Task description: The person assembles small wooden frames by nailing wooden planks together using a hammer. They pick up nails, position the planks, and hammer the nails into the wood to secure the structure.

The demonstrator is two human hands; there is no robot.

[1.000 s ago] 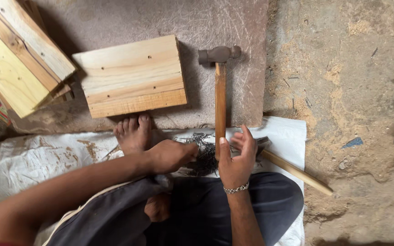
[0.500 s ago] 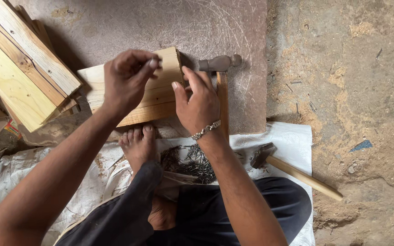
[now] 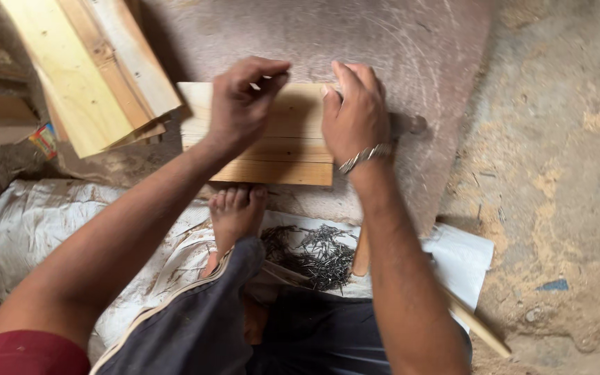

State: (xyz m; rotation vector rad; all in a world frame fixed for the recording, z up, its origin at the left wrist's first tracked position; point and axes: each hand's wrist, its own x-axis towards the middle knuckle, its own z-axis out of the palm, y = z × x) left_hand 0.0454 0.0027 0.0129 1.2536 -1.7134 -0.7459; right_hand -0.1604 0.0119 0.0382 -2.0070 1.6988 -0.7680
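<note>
Big grey-brown flat slab (image 3: 355,42), worn and scratched, fills the upper middle; sandy sawdust floor (image 3: 564,139) to the rt. White crumpled sack sheet (image 3: 57,222) spreads under the seated person. At upper left lies a stack of pale pine planks (image 3: 85,76), tilted; count unclear, at least 3 edges show, top cut off by frame.

Pale rectangular pine board block (image 3: 279,149) lies flat on the slab, just beyond the bare foot (image 3: 234,215); 1 block, seems made of layered boards.

Both forearms reach fwd from bottom of frame. Left hand (image 3: 241,107) sits over the block's far left part, thumb and forefinger pinched together; whatever's between them is too small to make out. Right hand (image 3: 355,114), a metal bracelet on its wrist, rests palm-down on the block's rt end, fingers spread and pressing wood, not curled round anything. Hands are apart, near each other.

1 heap of small dark nails (image 3: 314,253) on the sack, between the legs. Wooden handle (image 3: 477,326) pokes out lower rt; its head is hidden by the rt arm.
</note>
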